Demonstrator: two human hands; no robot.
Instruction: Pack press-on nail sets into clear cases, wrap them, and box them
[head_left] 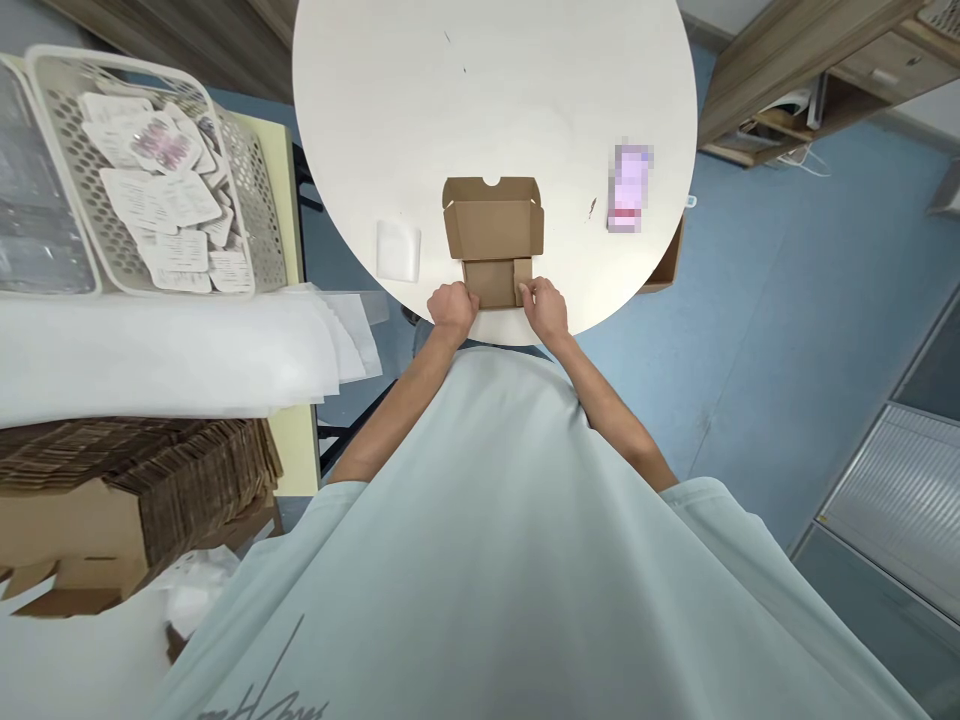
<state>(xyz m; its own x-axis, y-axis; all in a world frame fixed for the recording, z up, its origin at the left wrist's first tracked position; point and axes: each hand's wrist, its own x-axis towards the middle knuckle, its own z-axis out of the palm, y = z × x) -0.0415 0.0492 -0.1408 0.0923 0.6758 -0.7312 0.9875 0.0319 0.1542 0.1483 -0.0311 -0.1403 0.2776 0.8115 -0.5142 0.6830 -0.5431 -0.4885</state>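
A small brown cardboard box lies with its lid raised near the front edge of the round white table. My left hand is closed at its front left corner, the fingers curled and partly hidden. On the other side, my right hand grips the right wall, with the thumb beside an inward-folded side flap. The bottom of the box shows bare brown card. Left of the box lies a folded white translucent sheet or pouch, touched by neither hand.
A pixelated pink and purple item sits on the round table at right. To my left, a side table bears a white basket of small packets, white sheets and stacked flat cardboard.
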